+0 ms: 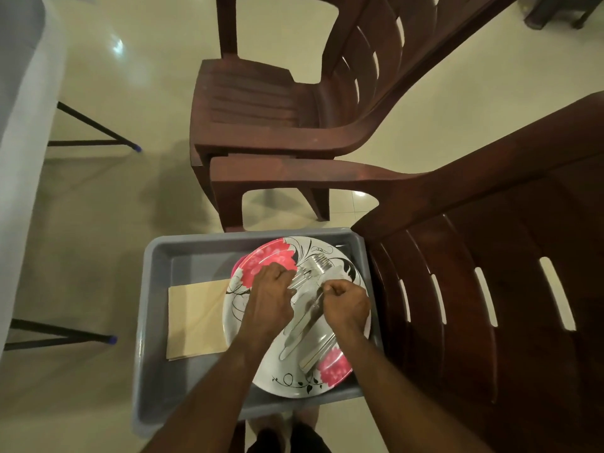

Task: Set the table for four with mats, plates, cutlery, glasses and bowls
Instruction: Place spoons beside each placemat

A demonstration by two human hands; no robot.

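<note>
Cutlery [309, 317] lies in a loose bundle on the flowered plate [261, 259], which sits in the right half of a grey plastic tray [153, 289] on the floor beside two brown plastic chairs [261, 103]. Forks, tines away from the person, and at least one knife make up the pile; its long axis runs diagonally, from the near left of the plate up toward the far right. Both hands are down on it. The left hand [269, 294] has its fingers curled at the tine end, apparently pinching one fork, though blur hides the exact contact. The right hand [346, 300] is closed in a loose fist with finger and thumb nipping another piece near its neck. Handles point back toward the person, between the two wrists, so neither hand is clearly nearer. Folded tan napkins or mats [196, 318] lie in the tray just left of the plate, partly tucked under its rim. Sorting out single pieces looks to be the step in hand.
</note>
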